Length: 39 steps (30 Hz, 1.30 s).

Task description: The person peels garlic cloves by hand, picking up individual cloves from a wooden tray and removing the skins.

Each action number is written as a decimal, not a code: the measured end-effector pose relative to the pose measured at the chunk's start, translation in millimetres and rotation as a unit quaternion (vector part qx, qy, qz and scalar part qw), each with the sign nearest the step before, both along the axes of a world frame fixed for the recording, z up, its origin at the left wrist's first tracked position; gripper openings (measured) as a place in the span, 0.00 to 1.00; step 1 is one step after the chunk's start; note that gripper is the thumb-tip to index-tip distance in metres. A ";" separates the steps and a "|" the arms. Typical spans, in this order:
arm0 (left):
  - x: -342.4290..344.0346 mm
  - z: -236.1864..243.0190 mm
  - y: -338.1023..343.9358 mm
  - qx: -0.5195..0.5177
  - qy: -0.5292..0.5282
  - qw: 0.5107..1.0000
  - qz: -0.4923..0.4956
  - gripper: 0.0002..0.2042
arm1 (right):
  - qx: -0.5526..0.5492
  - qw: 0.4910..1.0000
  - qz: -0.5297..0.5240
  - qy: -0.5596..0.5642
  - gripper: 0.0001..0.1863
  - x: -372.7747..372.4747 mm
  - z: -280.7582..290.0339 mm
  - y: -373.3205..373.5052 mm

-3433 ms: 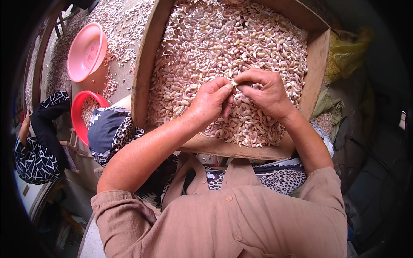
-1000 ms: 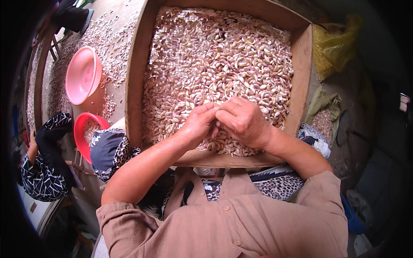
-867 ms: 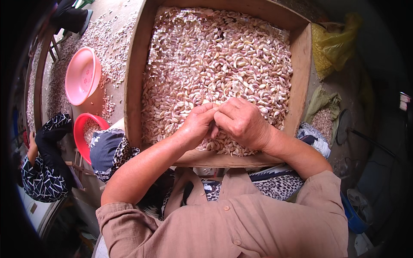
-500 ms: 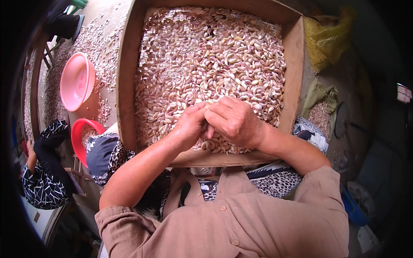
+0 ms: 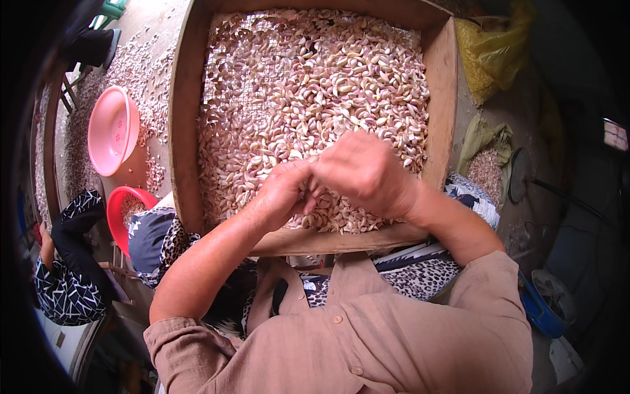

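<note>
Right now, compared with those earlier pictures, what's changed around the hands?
The left hand and right hand have drawn closer to the near edge of the wooden tray. The right is now motion-blurred, and the pale piece first seen pinched between them can't be made out. The view shifted, so the tray sits farther left in the picture. Unchanged: garlic cloves lie across it; the pink basin and red basin remain left of it.

Tray frame point(image 5: 438, 111) plain wood, matt, looks kinda worn. Mesh floor point(image 5: 252, 98) seems like thin wire, bit shiny. Garlic cloves point(image 5: 354, 85) papery-skinned, smooth, slight satin sheen. Pink basin point(image 5: 111, 134) smooth plastic, pretty glossy; red basin point(image 5: 117, 220) same deal. Yellow sack point(image 5: 489, 59) thin crinkly plastic by look of it. Shirt point(image 5: 394, 341) soft matt cloth, wrinkly, with smooth, slightly shiny buttons point(image 5: 338, 320). Leopard-print cloth point(image 5: 423, 279) also matt.
</note>
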State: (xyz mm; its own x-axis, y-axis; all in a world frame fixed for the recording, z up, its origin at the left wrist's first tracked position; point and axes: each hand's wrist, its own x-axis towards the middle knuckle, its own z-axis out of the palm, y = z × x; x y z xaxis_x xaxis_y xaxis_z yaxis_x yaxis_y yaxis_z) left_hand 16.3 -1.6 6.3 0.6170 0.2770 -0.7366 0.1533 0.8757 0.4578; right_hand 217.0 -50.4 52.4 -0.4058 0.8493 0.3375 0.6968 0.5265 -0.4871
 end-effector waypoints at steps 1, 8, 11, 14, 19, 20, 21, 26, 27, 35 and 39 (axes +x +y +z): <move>-2.1 -2.2 -0.9 0.001 -0.021 1.000 -0.023 0.20 | -0.005 0.999 -0.030 -0.021 0.07 14.0 3.9 4.8; -3.8 1.3 -9.8 0.001 -0.060 0.987 -0.148 0.22 | -0.129 0.950 -0.276 -0.066 0.08 93.5 5.6 21.5; -1.7 9.1 -8.5 0.015 -0.051 0.988 -0.147 0.22 | -0.158 0.957 -0.242 -0.026 0.09 91.2 -2.1 23.3; -4.1 3.5 -4.9 0.013 -0.053 0.989 -0.136 0.21 | -0.182 0.954 -0.225 -0.076 0.07 82.5 -11.4 27.6; -5.3 4.0 -4.4 0.016 -0.055 0.989 -0.140 0.21 | -0.173 0.944 -0.224 -0.169 0.04 73.1 -18.8 28.0; -5.1 4.1 -4.6 0.019 -0.058 0.988 -0.143 0.21 | -0.178 0.940 -0.223 -0.186 0.03 72.8 -18.1 27.0; -4.3 4.7 -4.2 0.025 -0.059 0.987 -0.148 0.21 | -0.193 0.938 -0.224 -0.180 0.03 73.9 -15.2 25.2; -6.6 6.0 -5.7 0.043 -0.050 0.986 -0.152 0.21 | -0.244 0.922 -0.273 -0.126 0.03 94.9 9.9 24.8; -6.8 5.7 -6.2 0.042 -0.051 0.987 -0.149 0.21 | -0.249 0.915 -0.297 -0.112 0.03 100.5 13.9 23.9; -6.2 2.6 -6.4 0.027 -0.065 0.987 -0.145 0.22 | -0.167 0.938 -0.284 -0.106 0.08 104.6 -7.5 27.7; -6.9 1.3 -9.6 0.042 -0.056 0.981 -0.181 0.22 | -0.179 0.942 -0.261 -0.113 0.10 102.5 -19.5 34.2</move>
State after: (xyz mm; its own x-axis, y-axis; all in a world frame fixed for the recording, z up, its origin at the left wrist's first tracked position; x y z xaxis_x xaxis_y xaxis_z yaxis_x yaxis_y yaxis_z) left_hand 9.4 -11.3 7.6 0.7621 0.0816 -0.6423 0.3917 0.7318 0.5577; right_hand 319.5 -16.2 32.9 0.0724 0.9960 -0.0532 0.9220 -0.0872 -0.3773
